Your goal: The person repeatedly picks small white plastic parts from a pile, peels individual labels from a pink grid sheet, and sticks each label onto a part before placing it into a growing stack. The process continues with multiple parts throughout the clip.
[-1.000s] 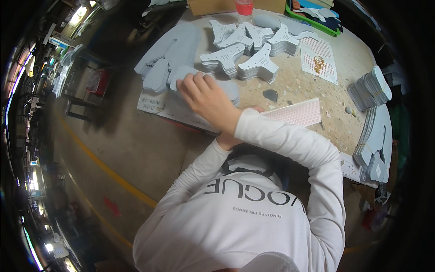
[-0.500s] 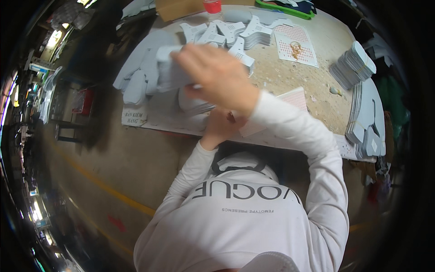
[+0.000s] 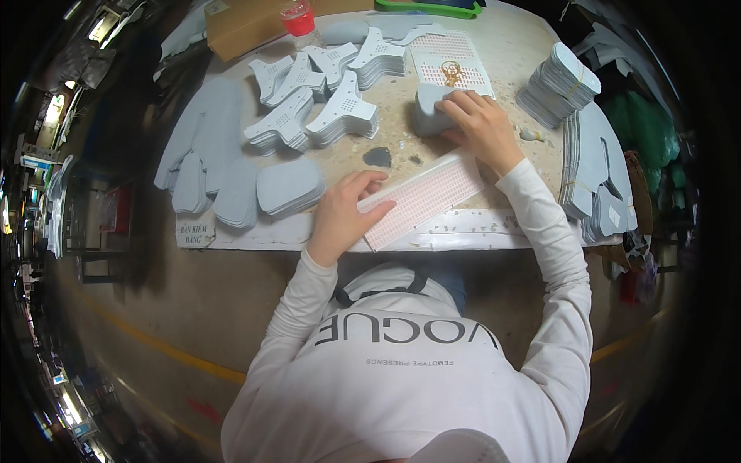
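Observation:
My right hand (image 3: 486,127) is closed on a small stack of rounded grey pieces (image 3: 431,110), which stands on the table right of the middle. The fingers rest over its right side and hide part of it. Nearer to me, my left hand (image 3: 346,212) lies with thumb and fingers apart at the left end of a white sheet with rows of small pink marks (image 3: 424,197). The thumb touches the sheet. Just left of that hand sits another stack of rounded grey pieces (image 3: 289,185). A dark grey scrap (image 3: 377,157) lies between the hands.
Several stacks of white-grey three-armed pieces (image 3: 343,112) fill the back left. Long grey pieces (image 3: 204,147) lie at the left edge. Banded grey stacks (image 3: 559,85) stand at the right. Rubber bands (image 3: 451,73) lie on another marked sheet. Behind are a cardboard box (image 3: 247,31) and a red-banded container (image 3: 299,19).
My right hand has moved from the left side of the table to the right and now grips a grey stack there. The left hand's fingers, hidden before, now show spread. The view has shifted.

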Motion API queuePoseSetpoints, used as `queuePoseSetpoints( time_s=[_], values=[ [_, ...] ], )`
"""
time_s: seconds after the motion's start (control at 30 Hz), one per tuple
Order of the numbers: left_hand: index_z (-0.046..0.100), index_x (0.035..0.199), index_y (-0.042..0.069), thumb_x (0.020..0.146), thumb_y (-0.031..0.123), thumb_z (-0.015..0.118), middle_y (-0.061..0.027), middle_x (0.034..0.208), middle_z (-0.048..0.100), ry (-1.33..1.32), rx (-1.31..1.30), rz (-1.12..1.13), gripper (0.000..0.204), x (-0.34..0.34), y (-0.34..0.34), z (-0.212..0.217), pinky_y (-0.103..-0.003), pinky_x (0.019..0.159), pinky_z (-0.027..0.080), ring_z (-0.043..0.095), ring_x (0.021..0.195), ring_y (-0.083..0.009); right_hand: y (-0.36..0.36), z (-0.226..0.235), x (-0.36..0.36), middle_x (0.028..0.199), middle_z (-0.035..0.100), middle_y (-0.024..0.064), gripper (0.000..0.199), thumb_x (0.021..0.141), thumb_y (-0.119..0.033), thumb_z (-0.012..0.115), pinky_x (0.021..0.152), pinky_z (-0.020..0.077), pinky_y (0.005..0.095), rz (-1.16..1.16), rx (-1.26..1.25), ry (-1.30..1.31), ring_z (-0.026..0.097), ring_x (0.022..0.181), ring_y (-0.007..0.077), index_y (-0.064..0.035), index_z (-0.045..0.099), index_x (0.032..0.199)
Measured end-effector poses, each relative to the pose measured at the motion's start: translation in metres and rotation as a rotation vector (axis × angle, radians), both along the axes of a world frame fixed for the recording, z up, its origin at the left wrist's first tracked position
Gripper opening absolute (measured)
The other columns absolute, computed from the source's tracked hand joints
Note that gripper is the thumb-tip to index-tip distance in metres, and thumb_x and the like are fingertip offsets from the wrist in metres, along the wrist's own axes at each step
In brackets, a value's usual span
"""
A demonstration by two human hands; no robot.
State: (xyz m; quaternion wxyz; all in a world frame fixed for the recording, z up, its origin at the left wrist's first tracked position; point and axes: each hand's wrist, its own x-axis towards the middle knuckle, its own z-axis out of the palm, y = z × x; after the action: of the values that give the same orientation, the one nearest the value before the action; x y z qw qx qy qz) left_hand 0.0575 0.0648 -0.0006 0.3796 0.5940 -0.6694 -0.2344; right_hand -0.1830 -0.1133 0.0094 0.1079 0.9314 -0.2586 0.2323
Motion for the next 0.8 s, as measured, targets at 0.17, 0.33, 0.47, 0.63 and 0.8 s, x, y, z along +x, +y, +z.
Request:
queuePoseSetpoints(
  time_s=[0.17,0.33,0.47,0.63,0.8],
  values=[
    [0.071,0.104,0.002,0.085,0.016,0.074,-0.0124,0.086,0.072,0.148,0.205,-0.013,0.024,-0.001,-0.003,0.017,-0.031,0.071,0.053,0.068,0.075,-0.0239,0.032,0.029,-0.006,0.104,0.064,0.0052,0.025,0.080,-0.015,0.076,0.084,0.0490,0.0376,0.067,0.259,-0.231,0.062,0.100,0.0262,-0.0093,0.067,0.103],
    [0.073,0.098,0.001,0.087,0.015,0.070,-0.0130,0.083,0.072,0.074,0.135,-0.183,0.018,0.006,-0.006,0.040,-0.031,0.068,0.052,0.068,0.073,-0.0208,0.062,0.026,0.003,0.108,0.066,0.0083,0.020,0.089,-0.016,0.070,0.087,0.0486,0.0351,0.014,0.305,-0.424,0.063,0.099,0.0277,-0.0112,0.070,0.108],
    [0.073,0.096,-0.003,0.088,0.015,0.071,-0.0079,0.083,0.072,0.089,0.259,-0.265,0.020,0.010,-0.004,0.047,-0.027,0.070,0.051,0.066,0.076,-0.0126,0.007,0.014,-0.010,0.120,0.066,0.0072,0.035,0.102,-0.030,0.056,0.095,0.0447,0.0298,-0.473,1.060,-0.984,0.059,0.113,0.0179,-0.0084,0.063,0.128],
    [0.073,0.098,-0.002,0.086,0.015,0.073,-0.0067,0.082,0.072,0.129,0.355,-0.273,0.021,0.009,0.002,0.044,-0.025,0.067,0.050,0.066,0.074,-0.0104,-0.012,-0.021,-0.008,0.112,0.068,0.0085,0.048,0.099,-0.042,0.059,0.086,0.0457,0.0267,-0.312,1.278,-0.775,0.060,0.098,0.0143,-0.0027,0.063,0.126],
    [0.072,0.102,-0.001,0.083,0.014,0.076,-0.0056,0.082,0.072,0.136,0.401,-0.238,0.025,0.007,0.003,0.039,-0.023,0.066,0.050,0.065,0.074,-0.0079,0.011,-0.040,0.011,0.108,0.070,0.0180,0.049,0.097,-0.042,0.062,0.085,0.0487,0.0317,-0.320,1.069,-0.791,0.065,0.095,0.0224,-0.0006,0.064,0.123]
  ],
)
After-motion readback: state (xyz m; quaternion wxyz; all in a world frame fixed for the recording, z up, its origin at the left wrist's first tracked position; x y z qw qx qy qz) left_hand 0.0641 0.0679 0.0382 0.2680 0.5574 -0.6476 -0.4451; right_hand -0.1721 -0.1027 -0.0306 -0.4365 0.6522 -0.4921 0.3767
